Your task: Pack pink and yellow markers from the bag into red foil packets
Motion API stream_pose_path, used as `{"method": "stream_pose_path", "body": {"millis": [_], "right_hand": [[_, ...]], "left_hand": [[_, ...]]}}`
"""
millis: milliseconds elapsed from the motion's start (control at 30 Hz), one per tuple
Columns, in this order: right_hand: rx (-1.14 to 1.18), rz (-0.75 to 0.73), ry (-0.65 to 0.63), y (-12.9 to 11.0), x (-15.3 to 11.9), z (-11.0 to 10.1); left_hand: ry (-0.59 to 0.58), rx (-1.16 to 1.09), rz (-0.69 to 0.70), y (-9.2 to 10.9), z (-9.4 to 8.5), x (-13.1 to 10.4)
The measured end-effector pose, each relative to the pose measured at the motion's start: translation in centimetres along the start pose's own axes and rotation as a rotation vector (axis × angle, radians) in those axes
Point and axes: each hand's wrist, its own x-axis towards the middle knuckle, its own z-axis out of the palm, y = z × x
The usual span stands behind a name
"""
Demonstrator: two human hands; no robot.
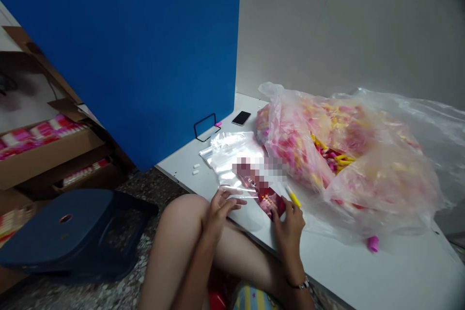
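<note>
My left hand (222, 207) is at the near edge of a clear plastic bag (227, 157), with its thumb and fingers closed on that edge. In my right hand (289, 225) is the lower end of a red printed card (269, 202), pinched between thumb and fingers. The card slants away to the left over the clear plastic; its upper part is pixelated, and I cannot tell whether it lies inside the bag. Just beyond my right fingers lies a yellow and white marker pen (293, 197).
A large translucent sack (366, 179) of pink, red and yellow pieces covers the table's right side. A phone (241, 117), black wire stand (205, 127) and pink cap (373, 243) rest on the white table (345, 264). A blue board (152, 58) stands behind; a stool (69, 232) is left.
</note>
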Motion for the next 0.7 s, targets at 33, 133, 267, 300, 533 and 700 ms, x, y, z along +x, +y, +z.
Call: {"method": "stream_pose_path", "body": {"millis": [33,133,267,300,533,700], "right_hand": [[0.117,0.029,0.004,0.0,0.0,-0.2],[0.524,0.216,-0.044,0.3,-0.1,-0.9],[0.763,0.443,-0.102,0.3,-0.1,-1.5],[0.758,0.434,-0.132,0.0,-0.1,-1.7],[0.5,0.021,-0.614,-2.3,-0.6,-1.8],[0.424,0.057,-0.679,-2.6,-0.8,-1.7]], "left_hand": [[0.006,-0.04,-0.015,0.3,-0.1,-0.1],[0.081,-0.186,-0.008,1.1,-0.3,-0.2],[0.172,-0.386,-0.006,1.8,-0.7,-0.1],[0.187,-0.434,-0.023,1.9,-0.9,0.0],[0.383,-0.517,-0.048,1.3,-1.1,0.4],[0.223,-0.213,-0.008,1.2,-0.3,0.1]]}}
